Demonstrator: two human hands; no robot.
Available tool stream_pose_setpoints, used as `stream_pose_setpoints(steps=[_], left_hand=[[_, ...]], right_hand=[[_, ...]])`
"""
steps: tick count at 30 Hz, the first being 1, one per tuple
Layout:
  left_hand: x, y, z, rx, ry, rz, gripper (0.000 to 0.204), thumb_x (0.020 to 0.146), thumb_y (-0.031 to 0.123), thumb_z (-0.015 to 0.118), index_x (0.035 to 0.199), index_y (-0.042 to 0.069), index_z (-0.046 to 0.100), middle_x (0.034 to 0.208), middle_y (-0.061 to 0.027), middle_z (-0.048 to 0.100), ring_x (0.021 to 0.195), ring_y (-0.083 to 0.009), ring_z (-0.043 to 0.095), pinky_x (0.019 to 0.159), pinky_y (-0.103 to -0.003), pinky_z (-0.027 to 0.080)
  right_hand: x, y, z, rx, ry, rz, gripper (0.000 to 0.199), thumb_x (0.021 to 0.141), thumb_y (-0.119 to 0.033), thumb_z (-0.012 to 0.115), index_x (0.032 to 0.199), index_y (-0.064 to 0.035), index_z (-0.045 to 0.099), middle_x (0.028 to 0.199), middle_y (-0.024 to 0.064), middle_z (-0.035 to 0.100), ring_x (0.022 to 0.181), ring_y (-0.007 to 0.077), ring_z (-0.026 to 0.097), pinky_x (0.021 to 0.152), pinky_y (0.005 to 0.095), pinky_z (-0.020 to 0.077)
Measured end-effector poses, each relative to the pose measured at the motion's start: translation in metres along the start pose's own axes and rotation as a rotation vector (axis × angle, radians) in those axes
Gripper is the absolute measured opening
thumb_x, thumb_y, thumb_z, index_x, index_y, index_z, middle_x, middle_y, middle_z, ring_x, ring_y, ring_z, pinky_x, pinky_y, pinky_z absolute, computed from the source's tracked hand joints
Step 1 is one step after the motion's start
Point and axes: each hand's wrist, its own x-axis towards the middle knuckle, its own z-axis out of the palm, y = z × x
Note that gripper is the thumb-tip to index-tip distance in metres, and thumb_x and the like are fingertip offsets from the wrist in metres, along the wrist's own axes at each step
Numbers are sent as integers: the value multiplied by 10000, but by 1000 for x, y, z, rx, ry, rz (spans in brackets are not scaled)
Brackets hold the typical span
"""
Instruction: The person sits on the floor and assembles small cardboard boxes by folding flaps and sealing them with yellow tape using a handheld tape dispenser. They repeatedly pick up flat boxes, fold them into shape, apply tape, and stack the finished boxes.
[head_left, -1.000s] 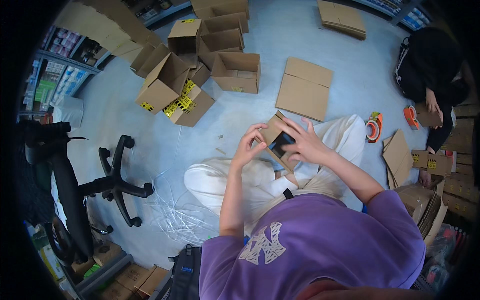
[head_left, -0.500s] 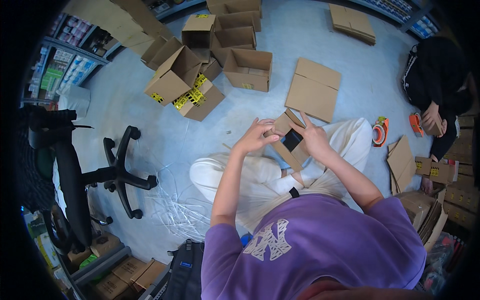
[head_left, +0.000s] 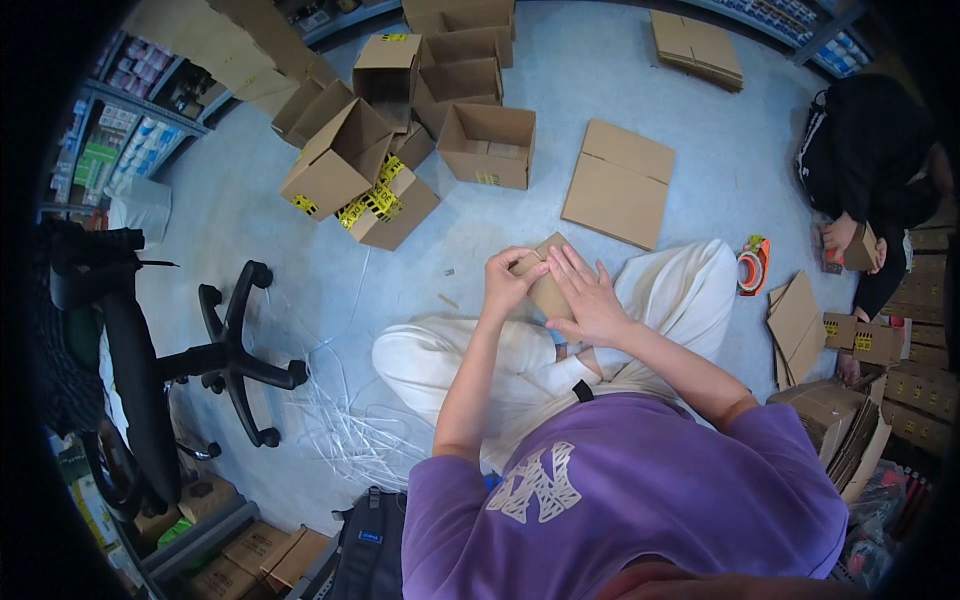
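Over my crossed legs sits a small brown cardboard box [head_left: 547, 293], its top flaps folded down. My left hand [head_left: 508, 282] grips its left end, thumb and fingers closed at the edge. Flat across the top and right side lies my right hand [head_left: 594, 302], fingers stretched out and pressing on the cardboard. The box's underside and its inside are hidden. Beyond it on the floor lies a folded flat carton [head_left: 619, 185]. An orange tape dispenser [head_left: 753, 266] rests to the right of my knee.
Several open cartons [head_left: 487, 145] stand at the far left. A wheeled chair base [head_left: 232, 352] and loose white strapping [head_left: 355, 430] lie left. At right, a co-worker [head_left: 862, 150] handles a small box, near flattened cardboard [head_left: 797, 330]. A black backpack [head_left: 372, 545] is close on my left.
The box was open with a dark inside showing; now its flaps are down. My right hand has gone from holding a flap to lying flat on top. The co-worker has lifted the other tape dispenser.
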Motion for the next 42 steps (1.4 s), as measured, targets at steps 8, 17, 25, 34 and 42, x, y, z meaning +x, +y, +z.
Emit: stream_pose_setpoints(steps=[8,17,25,34,42], left_hand=[[-2,18,3,78,88,-16,304,728,69,811,1019,20,735,925,-79,719,836,-123,643,782,-295,523],[3,16,1,187,105,7,306,675,58,833,960,6,737,874,-102,713,697,-132,642,626,-266,524],[5,10,11,122,114,22,370,726,-28,759,1089,-41,683,1072,-120,694,946,-165,643,830,-289,519],[-15,-5,0,-50,149,-166,441,760,-51,717,1193,-44,635,1160,-150,664,1042,-189,625,935,-295,480],[-8,2,21,-207,144,-202,422,774,-70,694,1190,-21,646,1148,-139,673,1008,-177,641,903,-273,493]], right_hand=[[-2,13,19,295,118,-73,974,876,-736,279,1518,-18,136,1585,166,140,1471,324,118,1132,562,167],[-38,77,5,612,458,57,567,838,-282,686,1346,-85,528,1488,176,373,1411,325,299,1128,469,268],[-240,367,108,289,937,1539,661,717,-343,788,1241,-10,561,1227,259,549,1147,310,542,901,423,470],[-208,382,121,1585,667,1743,391,739,-121,662,1124,-117,592,894,96,614,836,247,610,722,414,513],[-234,298,0,2022,1140,630,333,849,-65,591,1165,8,514,974,129,605,920,221,602,850,396,507]])
